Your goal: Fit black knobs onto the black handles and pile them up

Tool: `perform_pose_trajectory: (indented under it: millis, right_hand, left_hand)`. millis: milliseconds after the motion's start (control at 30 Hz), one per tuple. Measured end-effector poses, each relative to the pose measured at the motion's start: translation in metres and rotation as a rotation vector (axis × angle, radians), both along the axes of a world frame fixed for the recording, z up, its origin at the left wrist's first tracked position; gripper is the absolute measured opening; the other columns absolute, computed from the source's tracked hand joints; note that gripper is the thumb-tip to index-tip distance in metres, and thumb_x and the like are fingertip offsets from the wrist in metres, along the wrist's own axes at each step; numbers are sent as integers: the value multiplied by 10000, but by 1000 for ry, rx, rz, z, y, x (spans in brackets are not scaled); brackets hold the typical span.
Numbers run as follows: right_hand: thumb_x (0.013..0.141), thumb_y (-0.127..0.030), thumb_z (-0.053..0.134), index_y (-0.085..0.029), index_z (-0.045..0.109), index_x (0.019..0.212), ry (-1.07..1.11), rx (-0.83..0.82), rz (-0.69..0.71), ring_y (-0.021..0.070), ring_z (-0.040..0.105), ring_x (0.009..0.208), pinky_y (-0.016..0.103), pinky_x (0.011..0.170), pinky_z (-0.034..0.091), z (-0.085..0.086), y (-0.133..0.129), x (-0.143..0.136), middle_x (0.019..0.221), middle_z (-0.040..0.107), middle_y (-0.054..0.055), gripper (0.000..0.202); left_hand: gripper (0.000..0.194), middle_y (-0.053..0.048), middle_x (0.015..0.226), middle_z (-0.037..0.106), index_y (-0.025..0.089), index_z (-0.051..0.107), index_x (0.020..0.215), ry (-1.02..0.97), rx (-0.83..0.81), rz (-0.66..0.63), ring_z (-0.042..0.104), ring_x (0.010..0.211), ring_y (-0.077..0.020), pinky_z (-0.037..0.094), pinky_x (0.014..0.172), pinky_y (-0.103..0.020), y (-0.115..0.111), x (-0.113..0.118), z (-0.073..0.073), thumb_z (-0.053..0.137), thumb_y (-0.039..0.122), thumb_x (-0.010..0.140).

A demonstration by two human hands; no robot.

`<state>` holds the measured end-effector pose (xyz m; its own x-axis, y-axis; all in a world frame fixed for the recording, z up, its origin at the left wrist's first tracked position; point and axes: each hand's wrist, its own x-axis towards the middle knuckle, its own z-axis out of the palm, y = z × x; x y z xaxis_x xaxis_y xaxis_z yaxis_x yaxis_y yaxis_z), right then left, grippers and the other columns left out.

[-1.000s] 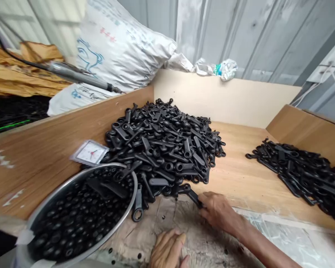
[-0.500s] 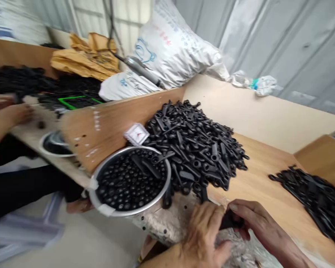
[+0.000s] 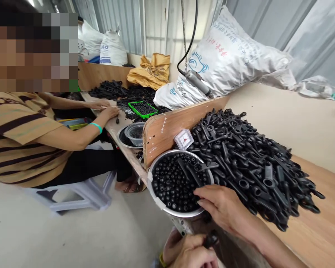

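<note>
At the bottom of the view, my left hand (image 3: 194, 254) is closed around a black plastic handle (image 3: 211, 239), whose rounded end sticks out past the fingers. My right hand (image 3: 226, 208) reaches over the near right rim of a metal bowl (image 3: 181, 214). Its thumb and fingertips are pinched close together among small black balls (image 3: 170, 186) filling the bowl; whatever they grip is too small to make out. A few black handles (image 3: 190, 173) lie on top of the balls. Right of the bowl rises a large heap of similar black handles (image 3: 245, 160).
A wooden divider (image 3: 167, 128) stands behind the bowl, with a small square clock (image 3: 183, 139) against it. A power screwdriver (image 3: 198, 83) hangs before white sacks (image 3: 226, 52). At left, a co-worker (image 3: 44, 137) sits at a bench with a green tray (image 3: 143, 108).
The view has swung left. My right hand has moved from beside my left hand to the bowl. My left hand keeps the black handle, lower in view.
</note>
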<state>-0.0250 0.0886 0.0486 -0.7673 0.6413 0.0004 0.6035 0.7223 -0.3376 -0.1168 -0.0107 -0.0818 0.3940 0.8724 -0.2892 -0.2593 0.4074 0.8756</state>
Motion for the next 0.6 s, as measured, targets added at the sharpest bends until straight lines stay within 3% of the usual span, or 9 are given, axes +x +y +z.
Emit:
perform_pose_trajectory:
  millis: [133,267,467,600]
  right_hand:
    - [725,-65,463,-164,662,800,-393,68,51,226,621,794,258,626,398,-4,10,-38,809,681,88,234]
    - [716,-89,493,-151,670,790,-478,35,46,225,636,721,246,553,354,-4,11,-52,724,685,100,202]
    - [776,-144,478,-156,673,837,-242,-9,25,206,614,810,258,663,389,-8,12,-29,828,680,86,204]
    - [793,-156,452,-172,662,973,289,-199,-24,162,592,813,257,724,422,-4,4,16,900,663,65,277]
  left_hand:
    - [262,-22,516,557,90,628,600,-83,-100,165,472,508,-106,330,503,-218,-6,-4,-1,510,322,633]
    - [281,-7,400,500,91,610,594,-213,-185,288,369,341,-75,216,368,-205,-9,-6,13,503,350,600]
    - [224,3,394,499,113,577,634,-333,-226,330,304,281,-52,168,306,-186,-5,-4,37,521,322,573]
    - [249,0,447,526,102,603,750,-336,-208,305,374,325,-73,231,317,-185,0,5,40,537,260,569]
